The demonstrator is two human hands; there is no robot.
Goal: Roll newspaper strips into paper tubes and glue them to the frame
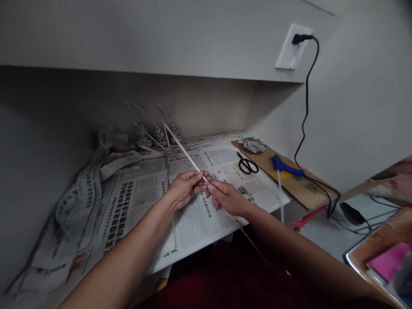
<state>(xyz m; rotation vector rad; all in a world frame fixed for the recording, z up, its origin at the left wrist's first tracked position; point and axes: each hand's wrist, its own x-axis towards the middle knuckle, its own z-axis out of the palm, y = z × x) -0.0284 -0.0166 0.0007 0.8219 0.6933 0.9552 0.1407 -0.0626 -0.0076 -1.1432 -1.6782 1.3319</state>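
Both hands meet over the newspaper-covered tabletop, pinching a thin white rolled paper stick [185, 151]. My left hand [189, 185] is closed around it with thumb and fingers. Just beside it, my right hand [226, 197] is closed on the stick's near part. From there the stick slants up and away to the left, where its far end is bent over. A thin strand trails down from below my right hand towards my lap. Newspaper sheets [144, 193] lie under the hands.
Black-handled scissors [247, 165] and a blue glue gun [286, 166] lie to the right, the gun on cardboard [304, 195], its cord plugged into a wall socket [294, 47]. Woven paper pieces [160, 135] and paper sticks sit at the back. Paper strips [86, 189] curl at left.
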